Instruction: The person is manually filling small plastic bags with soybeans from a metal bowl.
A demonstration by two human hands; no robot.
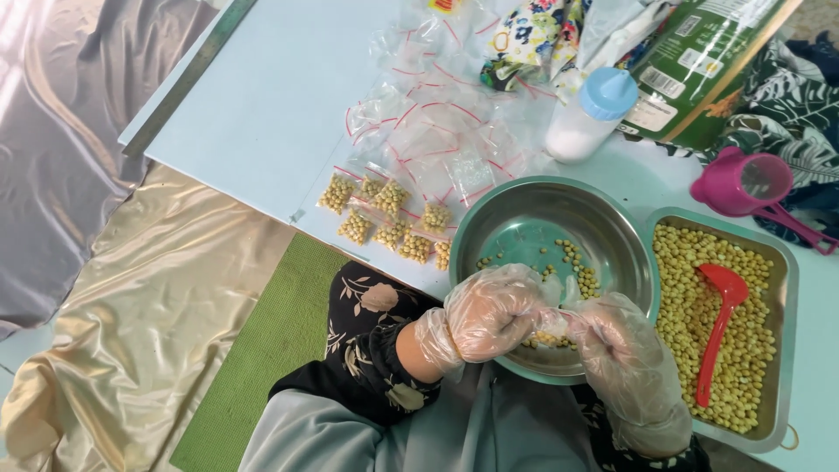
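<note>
The left hand (pixel 489 315) and right hand (pixel 625 363), both in thin gloves, are closed around a small bag (pixel 552 325) of beans, just over the bowl (pixel 489 229). The bag is light, soft and slippery, so pinching its top edge works best. A tray (pixel 780 262) of beans sits beside the bowl.
</note>
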